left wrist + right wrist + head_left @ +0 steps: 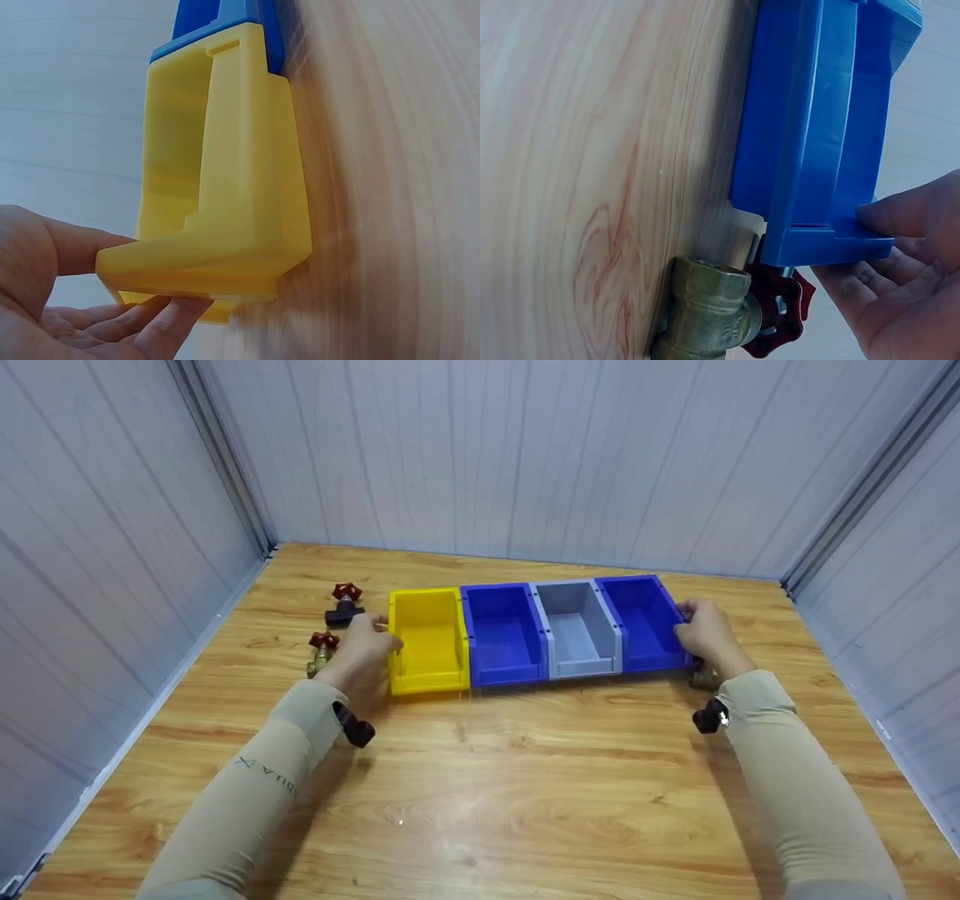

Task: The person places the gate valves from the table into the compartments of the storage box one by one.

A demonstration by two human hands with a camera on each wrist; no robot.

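Four plastic bins stand joined in one row: a yellow bin, a blue bin, a grey bin and another blue bin on the right end. My left hand grips the yellow bin's outer side wall, thumb inside and fingers below it in the left wrist view. At the other end, my right hand pinches the outer wall of the right blue bin, its thumb over the rim. A brass valve with a red handwheel lies beneath the right hand, close to that bin.
To the left of the row, a black valve with a red handwheel lies farther back, and a brass valve with a red handwheel lies nearer, beside the left hand. Pale panel walls enclose the wood-grain table at the back and sides.
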